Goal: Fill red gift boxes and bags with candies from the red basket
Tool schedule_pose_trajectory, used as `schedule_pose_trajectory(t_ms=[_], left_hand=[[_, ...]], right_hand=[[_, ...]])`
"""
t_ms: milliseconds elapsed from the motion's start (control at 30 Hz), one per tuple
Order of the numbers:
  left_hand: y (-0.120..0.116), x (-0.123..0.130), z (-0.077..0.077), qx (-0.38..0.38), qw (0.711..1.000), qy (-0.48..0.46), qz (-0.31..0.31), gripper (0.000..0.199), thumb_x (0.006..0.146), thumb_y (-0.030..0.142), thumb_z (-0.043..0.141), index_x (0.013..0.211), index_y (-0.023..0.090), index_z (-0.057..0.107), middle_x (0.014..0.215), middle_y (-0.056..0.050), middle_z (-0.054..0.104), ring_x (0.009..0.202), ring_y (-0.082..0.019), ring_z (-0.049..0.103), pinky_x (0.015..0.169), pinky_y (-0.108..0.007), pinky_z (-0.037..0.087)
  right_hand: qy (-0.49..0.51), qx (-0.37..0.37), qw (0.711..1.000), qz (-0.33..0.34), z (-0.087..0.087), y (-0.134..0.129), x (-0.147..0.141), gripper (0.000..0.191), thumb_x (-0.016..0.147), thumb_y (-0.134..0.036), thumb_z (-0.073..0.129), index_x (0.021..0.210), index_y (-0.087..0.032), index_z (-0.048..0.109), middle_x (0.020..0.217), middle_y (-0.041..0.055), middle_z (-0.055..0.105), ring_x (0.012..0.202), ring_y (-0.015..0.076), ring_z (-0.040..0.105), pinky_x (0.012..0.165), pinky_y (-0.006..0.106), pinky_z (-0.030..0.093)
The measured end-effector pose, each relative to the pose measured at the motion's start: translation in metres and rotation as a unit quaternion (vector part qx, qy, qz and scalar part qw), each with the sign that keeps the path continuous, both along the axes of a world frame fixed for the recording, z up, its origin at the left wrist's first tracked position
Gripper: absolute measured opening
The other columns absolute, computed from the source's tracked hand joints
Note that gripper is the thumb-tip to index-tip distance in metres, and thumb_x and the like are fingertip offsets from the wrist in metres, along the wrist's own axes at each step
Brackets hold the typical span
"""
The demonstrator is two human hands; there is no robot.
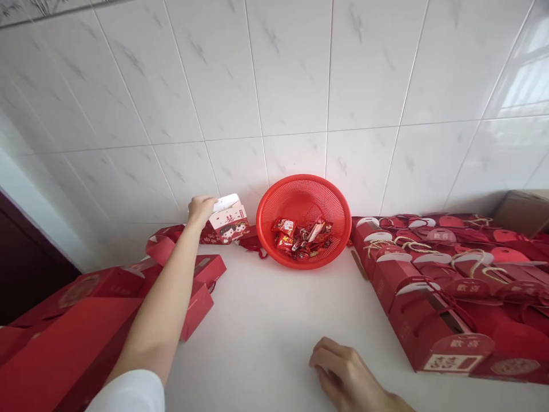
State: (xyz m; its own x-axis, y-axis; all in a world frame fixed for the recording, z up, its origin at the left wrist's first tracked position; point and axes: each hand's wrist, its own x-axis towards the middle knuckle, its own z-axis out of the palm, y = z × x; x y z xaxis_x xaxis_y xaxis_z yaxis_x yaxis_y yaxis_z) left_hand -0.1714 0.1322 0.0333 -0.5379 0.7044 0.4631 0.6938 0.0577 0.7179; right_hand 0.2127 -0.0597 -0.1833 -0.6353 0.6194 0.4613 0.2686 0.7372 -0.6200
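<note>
My left hand (201,210) reaches far forward. Its fingers are closed on the left edge of a small paper gift box (234,226) with two cartoon faces on its front and a white flap raised at the top. The hidden fingertips lie behind that flap. Close beside the box stands a red plastic colander (262,229), tilted toward me. Wrapped sweets (300,237) in red packets lie at its bottom. Near the table's front edge, my right hand (343,366) rests with loosely bent fingers, slightly apart and holding nothing.
Rows of red gift boxes (429,320) with cord handles fill the right side of the white table (253,320). More red boxes (103,309) are piled on the left, under my left forearm. A tiled wall (291,86) rises behind. A brown carton (521,212) sits at the far right.
</note>
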Motion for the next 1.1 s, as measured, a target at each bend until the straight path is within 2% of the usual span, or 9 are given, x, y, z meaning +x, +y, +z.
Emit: schedule_pose_trajectory(t_ms=[67,167,233,333,500,667,833,967,1100], left_hand=[[-0.012,0.017,0.018,0.016,0.999,0.000,-0.038,0.020,0.077,0.029,0.058,0.077,0.015,0.073,0.076,-0.004,0.068,0.074,-0.021,0.064,0.066,-0.028,0.050],[-0.044,0.060,0.037,0.022,0.978,0.060,-0.200,0.022,0.072,0.034,0.061,0.078,0.016,0.074,0.081,-0.003,0.072,0.076,-0.021,0.064,0.067,-0.027,0.050],[-0.068,0.093,0.041,-0.003,0.948,0.125,-0.293,0.026,0.076,0.039,0.061,0.079,0.016,0.074,0.082,-0.004,0.073,0.078,-0.022,0.065,0.070,-0.028,0.050],[-0.096,0.140,0.032,-0.030,0.899,0.183,-0.396,0.027,0.083,0.041,0.058,0.083,0.018,0.073,0.084,-0.003,0.074,0.078,-0.021,0.066,0.070,-0.028,0.050],[-0.108,0.186,-0.009,0.011,0.852,0.214,-0.477,0.025,0.092,0.032,0.050,0.083,0.019,0.069,0.082,-0.002,0.072,0.073,-0.017,0.063,0.073,-0.029,0.047],[-0.103,0.194,-0.042,-0.044,0.846,0.132,-0.515,0.023,0.091,0.032,0.052,0.085,0.020,0.071,0.084,-0.004,0.072,0.077,-0.020,0.063,0.072,-0.030,0.047],[-0.096,0.183,-0.055,-0.187,0.809,-0.034,-0.556,0.020,0.081,0.031,0.060,0.093,0.018,0.072,0.073,0.000,0.066,0.064,-0.015,0.055,0.057,-0.025,0.039],[-0.087,0.173,-0.059,-0.250,0.776,-0.096,-0.571,0.014,0.072,0.028,0.064,0.077,0.018,0.072,0.072,0.000,0.065,0.068,-0.015,0.054,0.062,-0.025,0.040],[-0.082,0.161,-0.067,-0.280,0.764,-0.134,-0.565,0.012,0.068,0.029,0.067,0.071,0.019,0.073,0.071,0.000,0.064,0.069,-0.015,0.053,0.063,-0.026,0.039]], right_hand=[[0.031,-0.036,0.998,-0.029,0.008,0.001,0.001,0.022,0.094,-0.015,0.042,0.096,-0.020,0.063,0.087,0.0053,0.066,0.059,0.0125,0.055,0.057,0.025,0.044],[0.088,-0.085,0.986,-0.109,0.025,0.008,0.004,0.020,0.100,-0.031,0.045,0.102,-0.021,0.063,0.077,0.0015,0.060,0.062,0.0140,0.056,0.063,0.027,0.048],[0.124,-0.130,0.970,-0.162,0.040,0.014,0.007,0.026,0.100,-0.042,0.048,0.108,-0.022,0.061,0.065,-0.0028,0.050,0.061,0.0157,0.054,0.057,0.027,0.045],[0.210,-0.176,0.943,-0.188,0.069,0.023,0.010,0.034,0.099,-0.052,0.048,0.113,-0.023,0.058,0.071,-0.0020,0.053,0.061,0.0152,0.053,0.054,0.026,0.043],[0.328,-0.130,0.913,-0.204,0.106,0.037,0.005,0.031,0.096,-0.052,0.055,0.108,-0.023,0.059,0.095,0.0026,0.063,0.067,0.0130,0.054,0.065,0.029,0.049],[0.352,-0.178,0.896,-0.203,0.101,0.055,-0.002,0.038,0.089,-0.058,0.062,0.102,-0.022,0.055,0.089,0.0025,0.063,0.074,0.0162,0.059,0.063,0.027,0.049],[0.299,-0.207,0.909,-0.205,0.086,0.065,-0.007,0.043,0.085,-0.059,0.063,0.068,-0.020,0.053,0.062,-0.0028,0.048,0.058,0.0123,0.041,0.055,0.026,0.037],[0.309,-0.243,0.897,-0.201,0.084,0.068,-0.017,0.032,0.080,-0.051,0.064,0.081,-0.020,0.059,0.064,-0.0031,0.052,0.059,0.0130,0.043,0.056,0.026,0.036],[0.273,-0.197,0.916,-0.217,0.082,0.071,-0.031,0.033,0.087,-0.050,0.053,0.080,-0.019,0.061,0.073,0.0000,0.056,0.066,0.0143,0.046,0.063,0.027,0.036]])
